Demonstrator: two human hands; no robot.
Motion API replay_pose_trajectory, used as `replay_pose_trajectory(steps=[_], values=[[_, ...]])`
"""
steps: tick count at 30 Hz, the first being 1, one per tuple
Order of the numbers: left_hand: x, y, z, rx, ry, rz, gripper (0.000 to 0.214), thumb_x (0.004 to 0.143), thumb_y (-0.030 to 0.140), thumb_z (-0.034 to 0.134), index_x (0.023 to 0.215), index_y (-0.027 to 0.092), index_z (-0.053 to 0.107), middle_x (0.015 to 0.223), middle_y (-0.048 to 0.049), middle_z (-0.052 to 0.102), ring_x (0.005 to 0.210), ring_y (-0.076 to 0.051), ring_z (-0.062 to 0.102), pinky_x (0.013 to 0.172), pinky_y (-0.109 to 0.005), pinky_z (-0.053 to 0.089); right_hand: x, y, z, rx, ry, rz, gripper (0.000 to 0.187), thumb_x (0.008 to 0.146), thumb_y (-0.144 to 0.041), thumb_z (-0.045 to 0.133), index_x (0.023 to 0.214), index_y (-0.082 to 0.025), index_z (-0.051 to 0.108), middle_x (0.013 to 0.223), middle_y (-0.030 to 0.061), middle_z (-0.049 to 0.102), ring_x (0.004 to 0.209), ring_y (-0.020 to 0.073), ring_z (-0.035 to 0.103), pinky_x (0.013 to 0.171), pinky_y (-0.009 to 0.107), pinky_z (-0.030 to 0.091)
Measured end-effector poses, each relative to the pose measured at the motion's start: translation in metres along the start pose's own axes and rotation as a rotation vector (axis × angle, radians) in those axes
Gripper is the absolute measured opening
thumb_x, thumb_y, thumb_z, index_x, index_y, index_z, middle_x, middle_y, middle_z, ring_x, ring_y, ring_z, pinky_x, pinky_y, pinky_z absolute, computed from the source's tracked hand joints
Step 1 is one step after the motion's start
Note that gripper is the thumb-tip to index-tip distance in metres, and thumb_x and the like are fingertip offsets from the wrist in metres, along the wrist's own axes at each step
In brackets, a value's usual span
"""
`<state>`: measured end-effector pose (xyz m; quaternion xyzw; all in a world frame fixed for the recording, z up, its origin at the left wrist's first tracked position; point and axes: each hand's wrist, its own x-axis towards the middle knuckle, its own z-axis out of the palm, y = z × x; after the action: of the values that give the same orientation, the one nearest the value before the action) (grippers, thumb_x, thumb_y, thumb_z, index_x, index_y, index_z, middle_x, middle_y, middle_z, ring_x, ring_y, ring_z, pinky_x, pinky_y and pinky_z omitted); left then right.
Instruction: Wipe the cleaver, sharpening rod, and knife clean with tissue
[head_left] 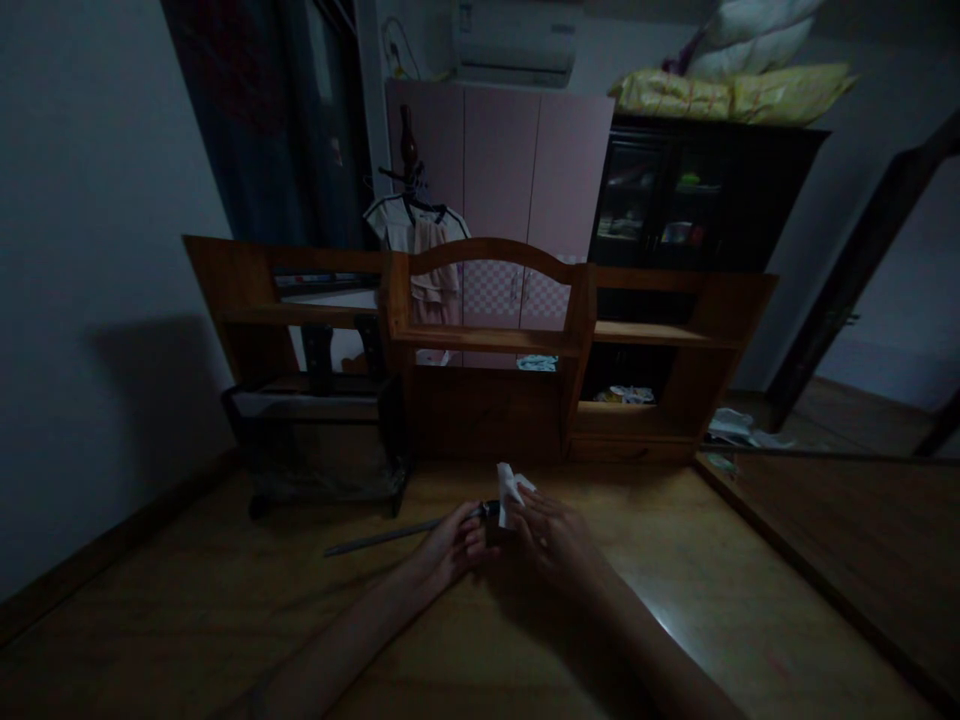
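Note:
A long thin grey rod (pixel 382 538) with a black end piece (pixel 490 508) lies across my left hand (pixel 456 540). The fingers of that hand are closed around it close to the black end, and the rod sticks out to the left above the wooden surface. A crumpled white tissue (pixel 507 492) is pinched in my right hand (pixel 553 530). The tissue sits right at the black end and hides its tip, so I cannot tell whether it touches it.
Ahead stands a wooden shelf unit (pixel 487 343). A dark rack with a clear front (pixel 322 455) stands left of it on the wooden surface (pixel 420 650). Further back are a pink wardrobe (pixel 499 160), hanging clothes (pixel 431 250) and a black cabinet (pixel 739 195). The room is dim.

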<state>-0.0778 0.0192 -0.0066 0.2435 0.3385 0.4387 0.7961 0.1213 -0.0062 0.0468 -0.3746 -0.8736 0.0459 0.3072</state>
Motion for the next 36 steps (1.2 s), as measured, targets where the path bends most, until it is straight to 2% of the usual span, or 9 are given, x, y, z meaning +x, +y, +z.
replay_pose_trajectory(steps=[7, 14, 19, 24, 27, 31, 36], values=[[0.004, -0.002, -0.007, -0.052, -0.018, -0.026, 0.047, 0.094, 0.037, 0.045, 0.051, 0.020, 0.035, 0.044, 0.0070, 0.032, 0.037, -0.007, 0.034, 0.075, -0.035, 0.054, -0.002, 0.005, 0.001, -0.026, 0.018, 0.073, 0.036, 0.093, -0.017, 0.041, 0.125, -0.024, 0.058, 0.128, 0.0075, 0.059, 0.124, 0.0225, 0.049, 0.103, 0.039, 0.041], [0.006, -0.004, -0.011, -0.049, -0.021, -0.033, 0.045, 0.091, 0.040, 0.048, 0.054, 0.020, 0.035, 0.044, 0.0076, 0.034, 0.036, -0.007, 0.035, 0.070, -0.034, 0.054, -0.002, 0.009, 0.002, -0.043, 0.047, 0.128, 0.034, 0.093, -0.019, 0.042, 0.121, -0.024, 0.061, 0.122, 0.0091, 0.063, 0.115, 0.0234, 0.057, 0.095, 0.036, 0.045], [0.006, -0.006, -0.009, -0.022, -0.016, -0.004, 0.044, 0.089, 0.040, 0.052, 0.053, 0.020, 0.035, 0.044, 0.0081, 0.034, 0.036, -0.007, 0.035, 0.070, -0.035, 0.053, -0.005, 0.011, -0.001, -0.090, 0.036, 0.198, 0.032, 0.094, -0.021, 0.041, 0.117, -0.025, 0.062, 0.107, 0.0081, 0.069, 0.090, 0.0211, 0.067, 0.077, 0.028, 0.046], [0.011, -0.011, -0.012, 0.035, -0.013, 0.002, 0.046, 0.085, 0.046, 0.056, 0.053, 0.020, 0.035, 0.043, 0.0082, 0.035, 0.035, -0.008, 0.036, 0.066, -0.034, 0.052, -0.005, 0.012, -0.006, -0.118, -0.027, 0.267, 0.028, 0.092, -0.020, 0.042, 0.109, -0.023, 0.064, 0.086, 0.0059, 0.071, 0.071, 0.0180, 0.066, 0.059, 0.024, 0.038], [0.012, -0.013, -0.012, 0.079, -0.039, 0.026, 0.046, 0.084, 0.047, 0.057, 0.054, 0.020, 0.036, 0.043, 0.0083, 0.036, 0.035, -0.008, 0.035, 0.067, -0.035, 0.052, -0.004, 0.013, -0.007, -0.094, -0.055, 0.265, 0.028, 0.092, -0.021, 0.040, 0.109, -0.022, 0.063, 0.086, 0.0065, 0.071, 0.072, 0.0172, 0.065, 0.059, 0.023, 0.036], [0.012, -0.014, -0.011, 0.127, -0.055, 0.043, 0.045, 0.082, 0.048, 0.059, 0.055, 0.020, 0.038, 0.044, 0.0084, 0.037, 0.036, -0.008, 0.035, 0.068, -0.036, 0.052, -0.004, 0.015, -0.004, -0.029, -0.095, 0.251, 0.032, 0.092, -0.020, 0.040, 0.119, -0.021, 0.058, 0.093, 0.0080, 0.070, 0.077, 0.0170, 0.065, 0.062, 0.022, 0.036], [0.008, -0.013, -0.008, 0.161, -0.085, 0.041, 0.046, 0.077, 0.052, 0.063, 0.055, 0.020, 0.037, 0.044, 0.0088, 0.038, 0.037, -0.007, 0.036, 0.071, -0.037, 0.051, -0.007, 0.017, -0.002, -0.002, -0.099, 0.276, 0.033, 0.092, -0.022, 0.042, 0.121, -0.022, 0.058, 0.097, 0.0094, 0.070, 0.080, 0.0189, 0.065, 0.065, 0.023, 0.038]])
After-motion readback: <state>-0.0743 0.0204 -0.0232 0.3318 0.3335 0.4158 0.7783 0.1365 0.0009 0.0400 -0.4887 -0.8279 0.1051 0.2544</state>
